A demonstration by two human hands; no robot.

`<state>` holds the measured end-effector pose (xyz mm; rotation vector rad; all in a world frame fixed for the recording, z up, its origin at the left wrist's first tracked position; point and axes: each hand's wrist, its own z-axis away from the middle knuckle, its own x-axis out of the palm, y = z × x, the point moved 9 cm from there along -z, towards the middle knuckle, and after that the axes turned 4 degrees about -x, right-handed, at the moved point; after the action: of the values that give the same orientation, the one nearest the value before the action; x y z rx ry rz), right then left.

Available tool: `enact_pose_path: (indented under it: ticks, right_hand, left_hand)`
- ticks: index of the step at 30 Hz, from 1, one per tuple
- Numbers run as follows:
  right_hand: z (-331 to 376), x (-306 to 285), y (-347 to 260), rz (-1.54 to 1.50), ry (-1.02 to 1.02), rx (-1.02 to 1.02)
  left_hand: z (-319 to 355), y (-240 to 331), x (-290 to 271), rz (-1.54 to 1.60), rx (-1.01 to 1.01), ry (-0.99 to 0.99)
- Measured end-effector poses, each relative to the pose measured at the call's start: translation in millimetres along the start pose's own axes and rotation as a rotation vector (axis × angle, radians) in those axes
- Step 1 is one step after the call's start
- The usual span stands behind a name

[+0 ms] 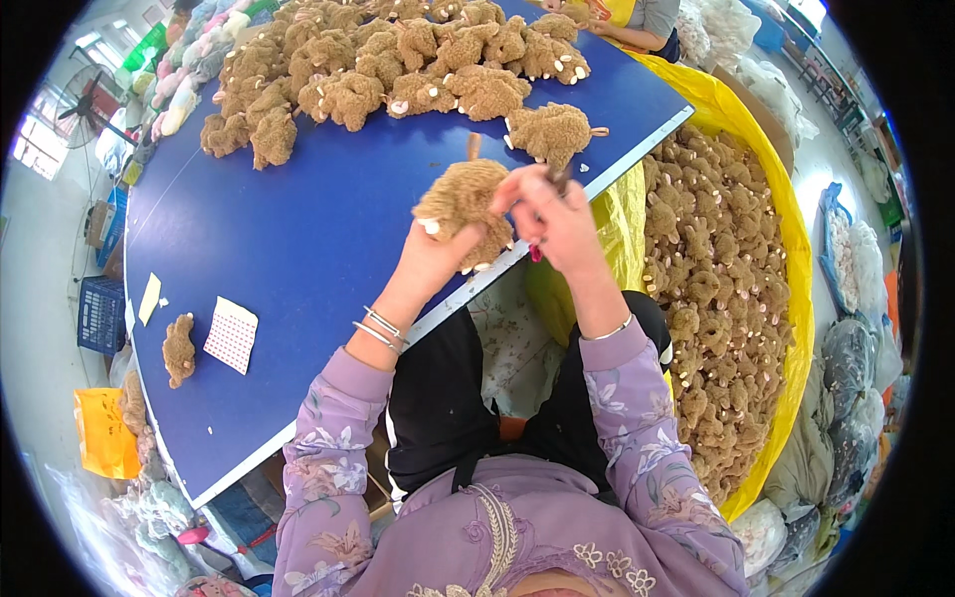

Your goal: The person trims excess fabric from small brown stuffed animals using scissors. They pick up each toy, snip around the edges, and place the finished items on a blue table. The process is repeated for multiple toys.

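A curly brown plush animal (466, 199) with small white feet and a brown loop on top is held at the table's near right edge. My left hand (438, 257) is closed round its lower side, thumb across the plush. At its right side, the fingers of my right hand (557, 221) are bent close against the fur. A small dark tool (560, 180) pokes out of that hand, and a pinkish-red bit shows below the fingers; its exact kind is hidden. Just beyond lies another brown plush animal (549, 132).
A heap of brown plush animals (398, 50) covers the far side of the blue table (298, 239). On the right stands a yellow-lined container (801, 298) full of them. A sticker sheet (231, 334) and single plush (179, 350) lie left. A co-worker (647, 20) is across.
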<state>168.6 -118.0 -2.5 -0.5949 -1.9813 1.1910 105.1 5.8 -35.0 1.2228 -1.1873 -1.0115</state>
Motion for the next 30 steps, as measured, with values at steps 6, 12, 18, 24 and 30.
enact_pose_path:
  ticks: [6,12,18,24,30]
  right_hand:
    - [-5.7,-35.9,2.9,0.065,0.214,0.086]
    - [0.2,-21.9,12.4,0.249,0.119,0.1]
    - [-1.5,-30.8,11.4,0.107,0.282,0.069]
    - [0.1,-28.4,12.9,0.088,0.219,0.094]
    - [8.7,3.8,5.8,0.419,0.048,-0.067]
  left_hand:
    - [2.0,-5.7,1.1,0.453,-0.122,-0.055]
    - [6.9,-6.5,4.8,0.443,-0.174,-0.106]
    - [11.1,3.7,12.1,0.435,-0.142,-0.136]
    - [1.3,6.1,-9.2,0.565,-0.026,0.016]
    - [-0.3,8.3,-17.5,0.523,-0.023,0.156]
